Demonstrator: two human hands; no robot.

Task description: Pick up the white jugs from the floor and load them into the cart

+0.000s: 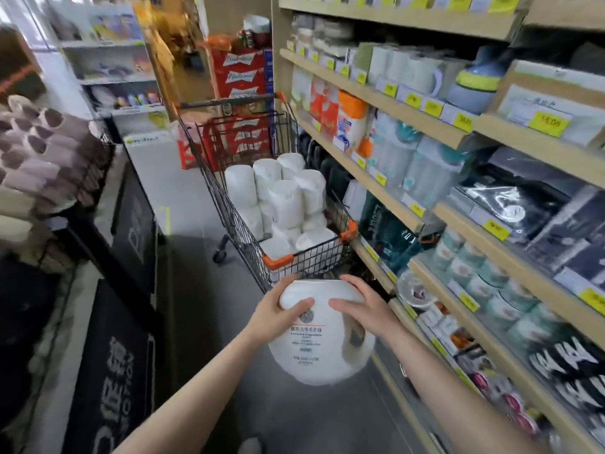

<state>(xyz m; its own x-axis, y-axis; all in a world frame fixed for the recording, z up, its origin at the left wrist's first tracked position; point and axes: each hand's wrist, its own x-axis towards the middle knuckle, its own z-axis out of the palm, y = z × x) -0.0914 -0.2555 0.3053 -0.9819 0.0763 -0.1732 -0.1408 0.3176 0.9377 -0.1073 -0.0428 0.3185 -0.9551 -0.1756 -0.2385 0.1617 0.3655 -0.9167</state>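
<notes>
I hold a white jug [319, 347] in the air with both hands, just in front of the near end of the cart [278, 261]. The jug has a printed label facing me and its handle on the right side. My left hand [278, 314] grips its upper left, thumb curled over the front. On its upper right, my right hand [363, 309] grips it the same way. The black wire cart with orange corners stands ahead and holds several white jugs [284, 198] stacked in layers.
Wooden shelves [425, 211] packed with goods run along the right, close to the cart. On the left stand a dark promotional display [131, 224] and stacked rolls [36, 158]. Red beer cases [240, 93] stand beyond the cart. Grey floor [196, 306] lies between.
</notes>
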